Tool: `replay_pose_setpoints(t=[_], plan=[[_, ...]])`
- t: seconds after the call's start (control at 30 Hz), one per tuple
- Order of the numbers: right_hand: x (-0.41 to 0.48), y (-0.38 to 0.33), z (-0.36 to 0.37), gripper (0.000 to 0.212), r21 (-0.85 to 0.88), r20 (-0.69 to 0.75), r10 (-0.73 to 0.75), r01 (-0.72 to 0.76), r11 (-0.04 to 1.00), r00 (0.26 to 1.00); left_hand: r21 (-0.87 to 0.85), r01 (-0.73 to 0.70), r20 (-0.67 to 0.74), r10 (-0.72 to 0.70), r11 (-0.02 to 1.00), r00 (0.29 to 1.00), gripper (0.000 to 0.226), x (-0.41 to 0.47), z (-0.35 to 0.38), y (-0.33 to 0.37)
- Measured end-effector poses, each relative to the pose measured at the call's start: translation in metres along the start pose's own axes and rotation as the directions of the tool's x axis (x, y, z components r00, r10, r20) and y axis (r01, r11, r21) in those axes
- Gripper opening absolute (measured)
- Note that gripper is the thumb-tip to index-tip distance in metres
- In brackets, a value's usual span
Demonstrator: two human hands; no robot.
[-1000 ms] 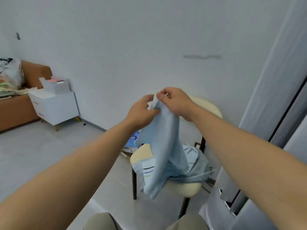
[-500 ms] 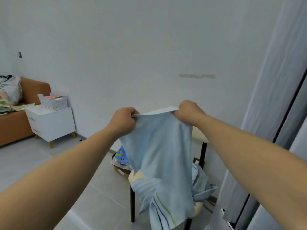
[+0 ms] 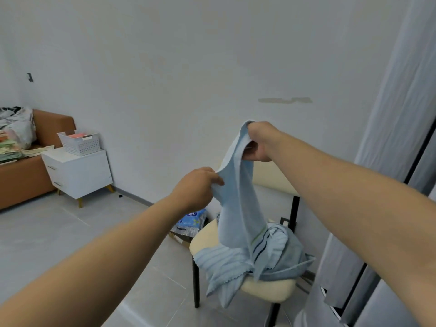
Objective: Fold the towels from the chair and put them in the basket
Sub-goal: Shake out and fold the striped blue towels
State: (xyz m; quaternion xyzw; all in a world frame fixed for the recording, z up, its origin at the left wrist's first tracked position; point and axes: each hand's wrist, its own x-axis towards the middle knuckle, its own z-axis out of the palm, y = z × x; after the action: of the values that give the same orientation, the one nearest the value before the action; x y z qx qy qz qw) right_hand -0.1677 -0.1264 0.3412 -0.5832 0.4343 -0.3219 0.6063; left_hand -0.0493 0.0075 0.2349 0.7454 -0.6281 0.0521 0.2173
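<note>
Clutter of bags and papers lay on one brown sofa at the far left. Beside it stood one white nightstand with two drawers, and on its top sat one white perforated basket holding something pink. Toward the middle, the left hand pinched an edge of one pale-blue towel between curled fingers and thumb. Below that hand one blue printed packet lay on the grey tiled floor, just beside the chair. The right hand, higher than the left, gripped the towel's top corner in a closed fist. The towel hung slack between the two hands, its striped lower end reaching down to a heap of towels of the same pale blue; how many lay in the heap could not be told. The heap rested on the cream seat of one black-legged chair, well apart from the basket. One grey curtain hung at the far right.
</note>
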Motion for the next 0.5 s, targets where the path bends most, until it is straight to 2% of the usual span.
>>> replay_pose_setpoints(t=[0.07, 0.17, 0.3, 0.37, 0.43, 0.5], plan=[[-0.002, -0.001, 0.007, 0.027, 0.029, 0.016, 0.008, -0.008, 1.000, 1.000, -0.031, 0.053, -0.027, -0.054, 0.998, 0.998, 0.032, 0.003, 0.012, 0.008], [-0.006, -0.004, 0.015, 0.027, 0.050, 0.035, -0.002, 0.000, 0.999, 0.999, -0.047, 0.125, -0.066, -0.128, 0.991, 0.990, 0.058, 0.008, 0.025, 0.014], [-0.005, -0.004, 0.014, 0.020, 0.002, -0.041, 0.014, -0.014, 1.000, 0.999, 0.005, 0.178, -0.154, -0.175, 0.984, 0.972, 0.029, 0.012, 0.034, 0.015], [-0.001, -0.001, 0.006, 0.015, -0.105, -0.090, -0.042, 0.033, 0.994, 0.995, -0.013, 0.196, -0.190, -0.195, 0.981, 0.962, 0.026, 0.012, 0.031, 0.008], [0.007, 0.006, -0.006, 0.019, -0.300, -0.095, -0.160, 0.125, 0.946, 0.983, -0.009, 0.183, -0.169, -0.182, 0.983, 0.969, 0.023, 0.012, 0.027, -0.003], [0.011, 0.010, -0.017, 0.024, -0.581, 0.008, -0.210, 0.175, 0.795, 0.978, 0.025, 0.170, -0.143, -0.164, 0.985, 0.976, 0.019, 0.010, 0.024, -0.017]])
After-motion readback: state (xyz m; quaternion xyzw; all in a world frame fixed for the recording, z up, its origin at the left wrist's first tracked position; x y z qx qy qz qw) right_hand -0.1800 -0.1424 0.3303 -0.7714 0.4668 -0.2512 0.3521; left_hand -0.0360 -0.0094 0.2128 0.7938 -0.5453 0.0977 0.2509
